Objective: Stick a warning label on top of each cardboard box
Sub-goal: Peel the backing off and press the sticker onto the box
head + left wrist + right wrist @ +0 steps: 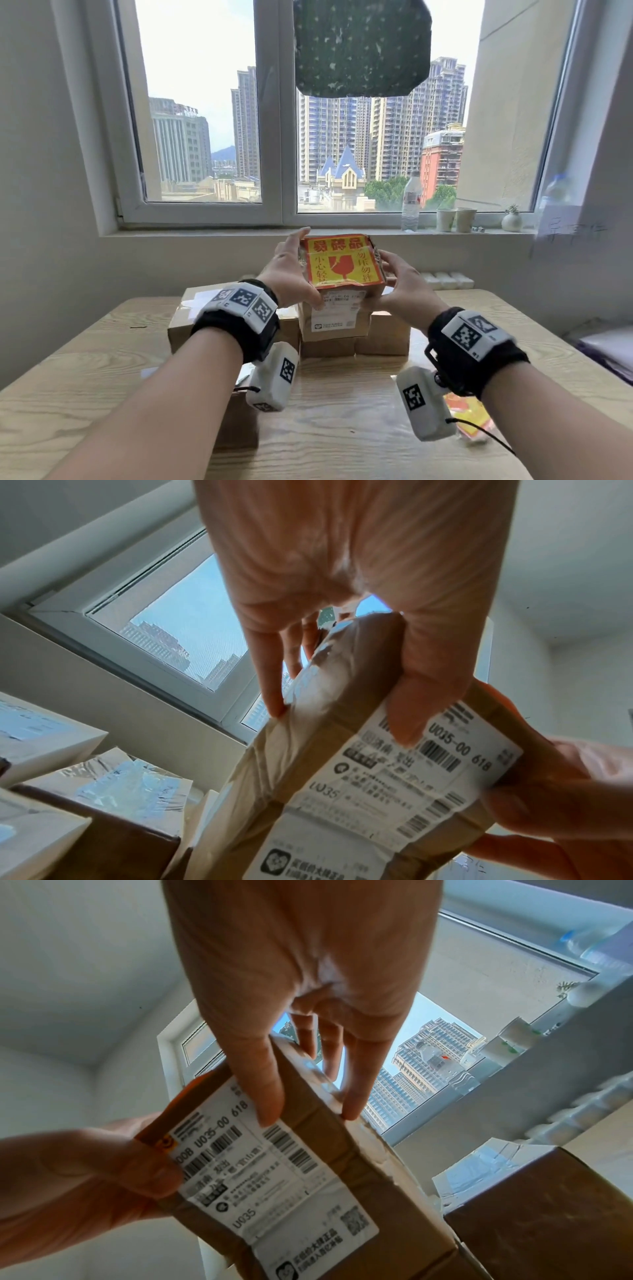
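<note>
A small cardboard box (337, 310) with a white shipping label on its front is held upright between both hands, over the other boxes at the back of the wooden table (342, 411). A red and yellow warning label (342, 262) covers its top, slightly wrinkled. My left hand (298, 270) grips the box's left side, thumb on the front face. My right hand (388, 270) grips the right side. The left wrist view shows my left hand (339, 721) holding the box (342, 791). In the right wrist view my right hand (310, 1115) holds the box (308, 1177) likewise.
More cardboard boxes sit below: one at the left (191, 318), one at the right (383, 332), another under my left forearm (236, 421). Red and yellow label sheets (469, 414) lie by my right wrist. A bottle (411, 202), cups (455, 219) and a small pot (512, 221) stand on the windowsill.
</note>
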A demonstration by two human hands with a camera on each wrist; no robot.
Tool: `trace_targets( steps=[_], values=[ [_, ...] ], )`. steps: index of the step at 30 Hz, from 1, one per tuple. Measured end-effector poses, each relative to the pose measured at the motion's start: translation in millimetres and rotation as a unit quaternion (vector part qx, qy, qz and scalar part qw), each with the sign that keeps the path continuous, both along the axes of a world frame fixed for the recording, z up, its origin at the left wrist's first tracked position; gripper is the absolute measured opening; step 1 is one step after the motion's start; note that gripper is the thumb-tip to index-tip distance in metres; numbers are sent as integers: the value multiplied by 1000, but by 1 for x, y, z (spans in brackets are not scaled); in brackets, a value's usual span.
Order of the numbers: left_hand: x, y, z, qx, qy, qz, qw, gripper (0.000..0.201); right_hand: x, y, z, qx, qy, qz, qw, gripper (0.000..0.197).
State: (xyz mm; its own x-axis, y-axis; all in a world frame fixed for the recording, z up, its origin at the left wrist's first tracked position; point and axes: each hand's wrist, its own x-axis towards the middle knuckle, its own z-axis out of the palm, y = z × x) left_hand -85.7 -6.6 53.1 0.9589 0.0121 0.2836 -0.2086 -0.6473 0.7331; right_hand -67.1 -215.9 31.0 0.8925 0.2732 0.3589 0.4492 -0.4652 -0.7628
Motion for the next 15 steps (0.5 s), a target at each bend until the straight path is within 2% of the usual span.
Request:
trace_targets(
  steps=[3,10,15],
  values=[
    [10,-9,4,-24,-3,-24,999,130,7,-7,3,13,-5,-20,1000,94],
    [53,-46,28,-99,-31,-56,993,126,38,-37,26,106,-10,-66,992,85],
    [96,-86,39,-101,-22,-85,991,123,78,-68,38,121,-7,-129,984,80]
  ],
)
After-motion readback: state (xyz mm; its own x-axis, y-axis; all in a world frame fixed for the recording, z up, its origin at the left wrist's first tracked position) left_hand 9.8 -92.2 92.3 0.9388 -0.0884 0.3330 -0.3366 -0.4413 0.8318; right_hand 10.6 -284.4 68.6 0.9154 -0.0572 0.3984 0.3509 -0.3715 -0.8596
